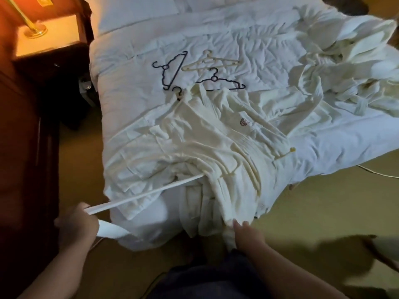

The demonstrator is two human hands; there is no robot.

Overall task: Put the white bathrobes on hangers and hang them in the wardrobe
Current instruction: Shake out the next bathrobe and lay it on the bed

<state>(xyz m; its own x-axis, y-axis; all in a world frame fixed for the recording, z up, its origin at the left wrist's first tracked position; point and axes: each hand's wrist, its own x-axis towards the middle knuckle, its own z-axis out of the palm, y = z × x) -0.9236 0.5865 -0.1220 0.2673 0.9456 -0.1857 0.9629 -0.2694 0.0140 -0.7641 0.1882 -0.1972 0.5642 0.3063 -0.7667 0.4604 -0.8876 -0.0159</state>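
A white bathrobe (218, 137) with a small chest logo lies spread on the bed, its hem hanging over the near edge. A hanger hook (178, 91) sticks out at its collar. My left hand (76, 225) grips the robe's belt (142, 194), stretched taut out to the left. My right hand (246, 233) presses the robe's hanging hem with straight fingers. Beyond the collar lie two dark hangers (170, 70) (222, 83) and a cream hanger (210, 62). More white bathrobes (336, 67) lie heaped at the right of the bed.
The bed (226, 33) with a white duvet fills the middle. A dark nightstand (49, 59) with a brass lamp (32, 29) stands at the left, dark wooden furniture (23, 160) below it. A cable (377, 172) runs on the carpet at the right.
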